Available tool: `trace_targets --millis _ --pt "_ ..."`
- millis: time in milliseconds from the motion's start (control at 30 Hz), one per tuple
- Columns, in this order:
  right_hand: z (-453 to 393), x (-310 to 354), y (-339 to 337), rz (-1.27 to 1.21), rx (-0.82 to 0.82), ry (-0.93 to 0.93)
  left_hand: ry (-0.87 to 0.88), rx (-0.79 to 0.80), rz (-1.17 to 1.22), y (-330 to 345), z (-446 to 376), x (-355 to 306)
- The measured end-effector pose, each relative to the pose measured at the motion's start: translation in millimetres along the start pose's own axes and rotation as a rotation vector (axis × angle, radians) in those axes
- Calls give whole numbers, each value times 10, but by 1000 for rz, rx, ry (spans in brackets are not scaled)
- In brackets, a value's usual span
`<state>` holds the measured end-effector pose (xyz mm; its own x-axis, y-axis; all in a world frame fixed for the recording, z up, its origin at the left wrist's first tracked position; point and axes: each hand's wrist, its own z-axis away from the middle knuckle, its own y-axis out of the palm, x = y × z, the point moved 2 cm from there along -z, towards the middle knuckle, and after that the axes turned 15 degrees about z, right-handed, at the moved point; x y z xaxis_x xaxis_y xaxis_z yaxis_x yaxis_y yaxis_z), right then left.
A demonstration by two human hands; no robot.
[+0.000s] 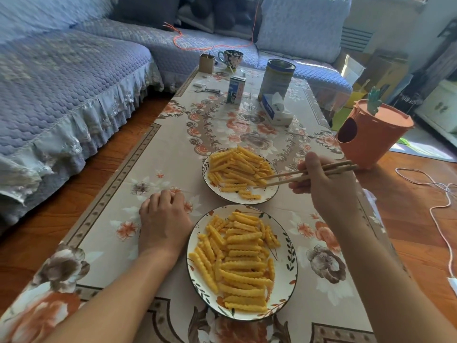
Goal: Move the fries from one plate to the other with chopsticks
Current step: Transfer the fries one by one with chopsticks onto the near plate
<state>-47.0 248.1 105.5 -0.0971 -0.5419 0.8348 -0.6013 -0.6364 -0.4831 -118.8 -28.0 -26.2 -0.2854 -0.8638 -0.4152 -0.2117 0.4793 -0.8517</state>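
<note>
Fingers of the right hand (329, 186) pinch the chopsticks (306, 175), tips slightly apart over fries on the far plate (206, 180), none visibly clamped. Left hand (164, 219) rests loosely curled on the tablecloth (111, 219), left of the near plate (288, 263). Both plates hold big piles; roughly midway, direction unclear.

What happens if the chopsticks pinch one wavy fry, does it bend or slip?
A fry on the far plate probably stays stiff: the fries all lie straight. Its ridges should help the chopsticks in the right hand grip it. It looks thin, so likely light, and it might snap if squeezed hard.
</note>
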Motion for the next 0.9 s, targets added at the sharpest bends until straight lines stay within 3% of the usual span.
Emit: trace_targets --millis 333,900 --pt "-46 41 320 21 -59 -95 -1 -18 21 3 -2 3" --pt "751 316 -456 -120 37 26 -21 -17 65 -10 8 -4"
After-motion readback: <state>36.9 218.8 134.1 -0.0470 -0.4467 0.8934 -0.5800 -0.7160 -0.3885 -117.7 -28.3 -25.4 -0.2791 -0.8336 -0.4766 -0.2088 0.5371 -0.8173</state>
